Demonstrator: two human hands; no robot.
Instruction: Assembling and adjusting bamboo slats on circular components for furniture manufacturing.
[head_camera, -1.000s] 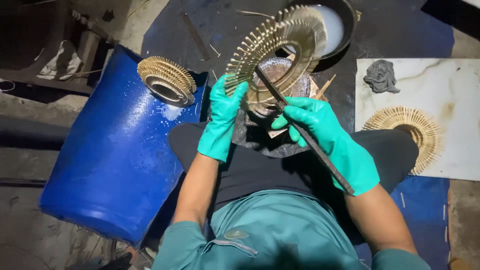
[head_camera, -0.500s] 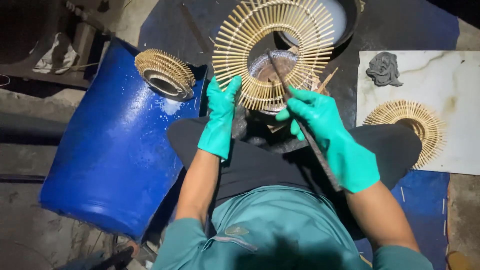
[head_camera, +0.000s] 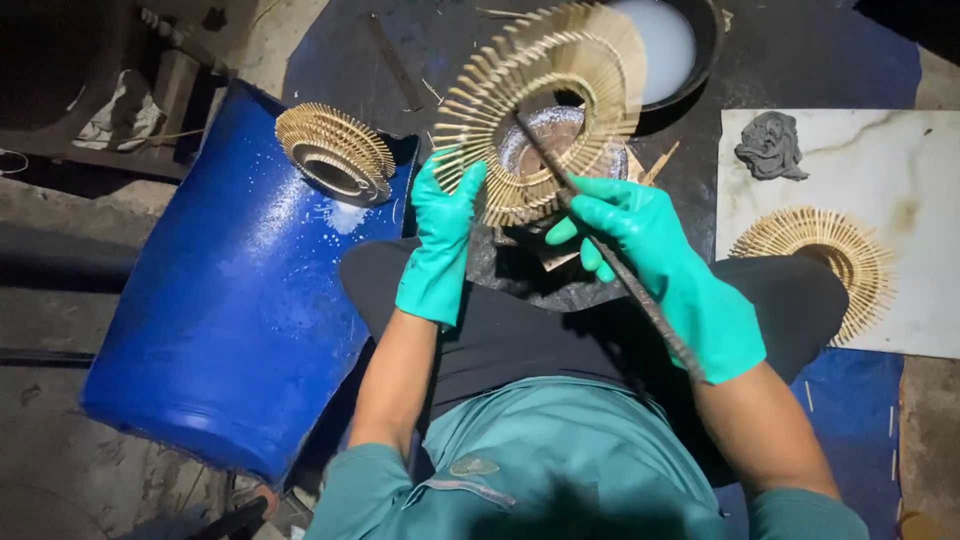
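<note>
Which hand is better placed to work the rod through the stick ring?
Right, probably. The right hand already grips the dark rod, whose tip sits inside the stick ring. The left hand only steadies the ring's lower-left edge.

Glossy rubber gloves (head_camera: 440, 240), wooden-stick ring (head_camera: 540, 110), rough metal rod (head_camera: 610, 255), blue plastic drum (head_camera: 220, 330)

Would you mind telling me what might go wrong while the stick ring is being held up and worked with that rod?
The stick ring is gripped only at its lower edge by the left hand, so it might slip or twist. The dark rod in the right hand passes through its centre and could snap thin sticks. The dark bowl of white liquid sits right behind, so a drop might splash it.
</note>
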